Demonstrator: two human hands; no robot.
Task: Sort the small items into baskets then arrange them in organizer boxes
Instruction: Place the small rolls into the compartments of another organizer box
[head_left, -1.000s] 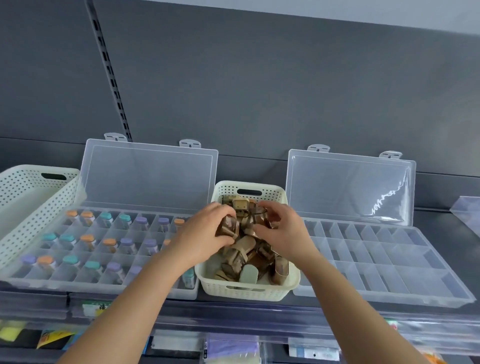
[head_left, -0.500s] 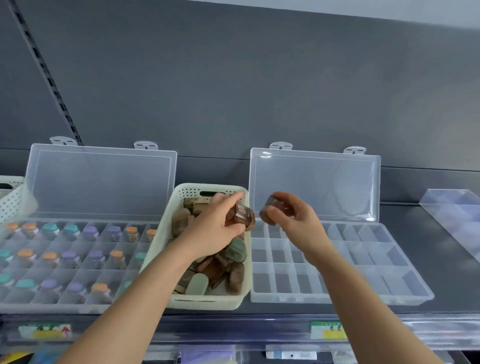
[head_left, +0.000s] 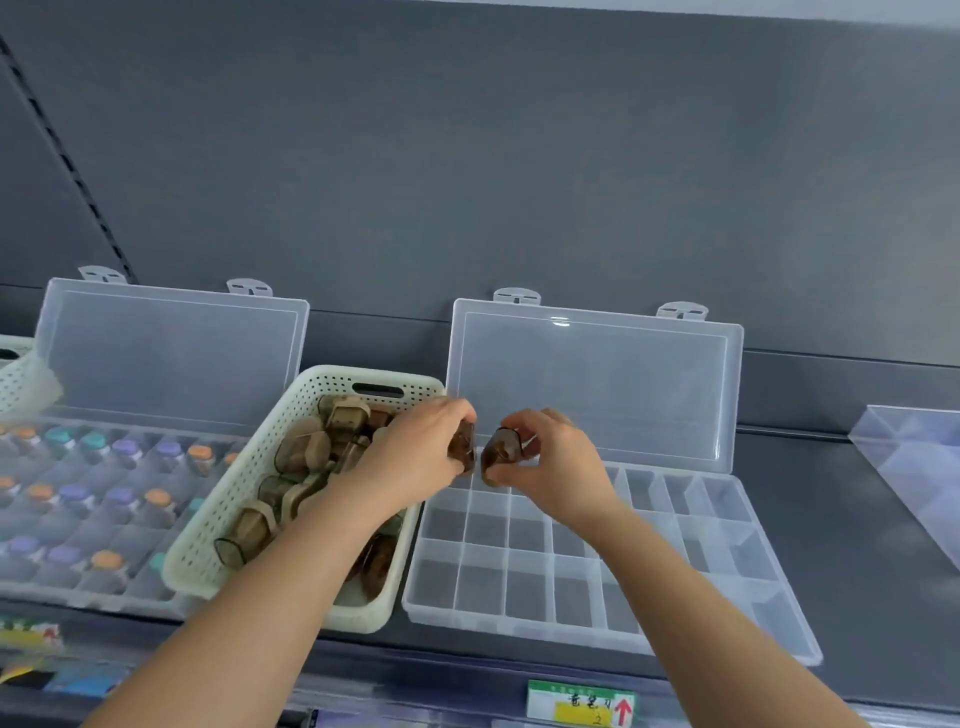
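The dark shelf (head_left: 857, 597) carries all units. The left organizer box (head_left: 171, 358) stands open, lid upright. Its left end is cut off by the frame edge, and its right end is hidden behind the basket (head_left: 244, 467). The small capped bottles (head_left: 124, 452) in its compartments are blurred; only orange, teal and purple caps can be told.

The right organizer box (head_left: 480, 590) stands open just right of the basket, and the right forearm hides part of its grid.

The cream perforated basket holds brown items (head_left: 306, 452); the left forearm covers its right half.

A clear panel (head_left: 914, 462) and a second basket (head_left: 23, 384) are cut off at the edges.

The left hand (head_left: 415, 457) pinches a first brown piece (head_left: 464, 447), mostly hidden by its fingers. The right hand (head_left: 556, 462) pinches a second brown piece (head_left: 501, 447). Both pieces are held above the far-left compartments of the right organizer box, close together; whether they touch cannot be told.

The print on the shelf label (head_left: 579, 701) is illegible.
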